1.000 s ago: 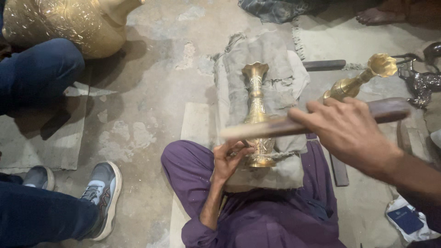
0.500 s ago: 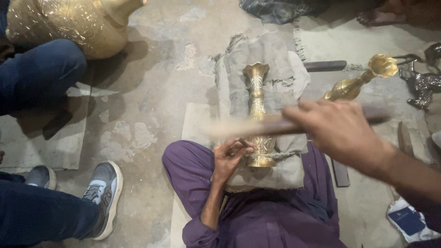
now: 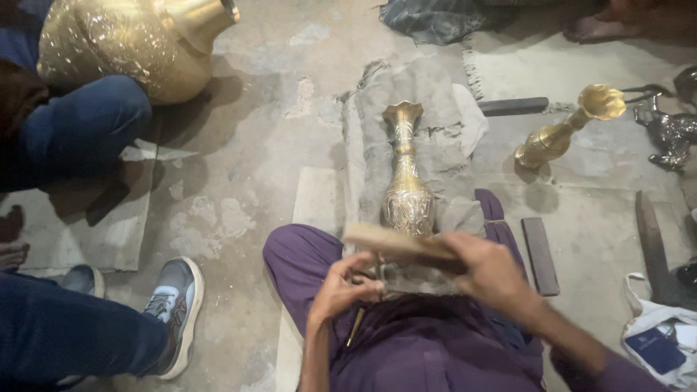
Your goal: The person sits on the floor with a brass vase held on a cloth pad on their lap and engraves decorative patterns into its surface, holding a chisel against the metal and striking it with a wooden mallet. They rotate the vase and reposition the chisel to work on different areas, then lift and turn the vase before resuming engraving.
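One head camera looks steeply down, close above the lap.

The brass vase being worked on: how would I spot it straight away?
Find the grey cloth spread on the concrete floor ahead of the seated person's purple trousers. The brass vase lies lengthwise on it, base toward the hands. Unlike the second vase off to the right, it rests on padding under the wooden stick.

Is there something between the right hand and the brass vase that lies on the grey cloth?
Yes. The right hand holds a wooden stick, and this stick lies across the base of the brass vase, between hand and metal. The left hand sits close to the base, with nothing visible between.
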